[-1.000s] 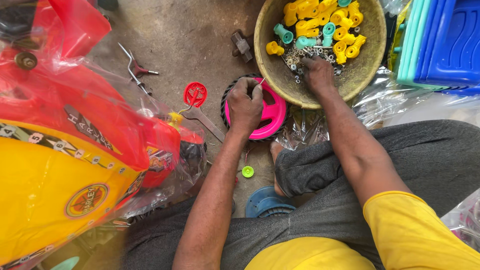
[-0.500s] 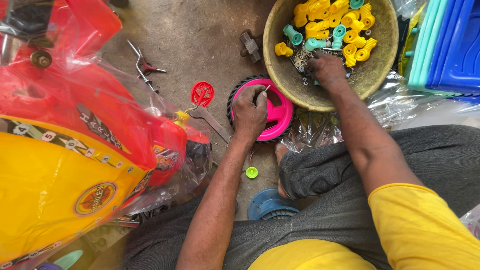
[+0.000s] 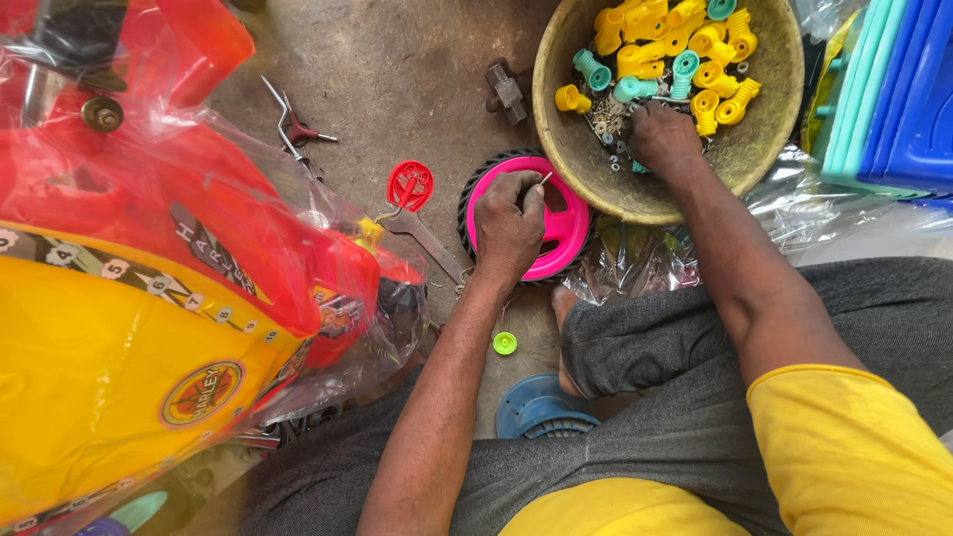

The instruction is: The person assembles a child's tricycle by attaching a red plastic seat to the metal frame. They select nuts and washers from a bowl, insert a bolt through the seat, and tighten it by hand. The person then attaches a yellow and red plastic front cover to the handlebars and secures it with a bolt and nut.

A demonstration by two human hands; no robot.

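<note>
A pink toy wheel with a black tyre (image 3: 566,223) lies flat on the concrete floor. My left hand (image 3: 506,228) rests over its left side, fingers closed around a thin metal pin that sticks up by the thumb. My right hand (image 3: 663,137) reaches into a round tan bowl (image 3: 769,129), fingers down among small metal screws. Yellow and teal plastic parts (image 3: 675,50) are heaped at the far side of the bowl.
A red and yellow plastic toy vehicle wrapped in clear film (image 3: 149,288) fills the left. A red plastic cap (image 3: 409,185), a flat wrench (image 3: 427,243), a T-shaped key tool (image 3: 288,124), a green cap (image 3: 504,343) and a blue disc (image 3: 541,409) lie on the floor. Stacked blue and teal plastic (image 3: 893,89) stands right.
My right hand has shifted slightly within the bowl among the screws. My left hand stays on the pink wheel with the pin. The view drifted a little.
</note>
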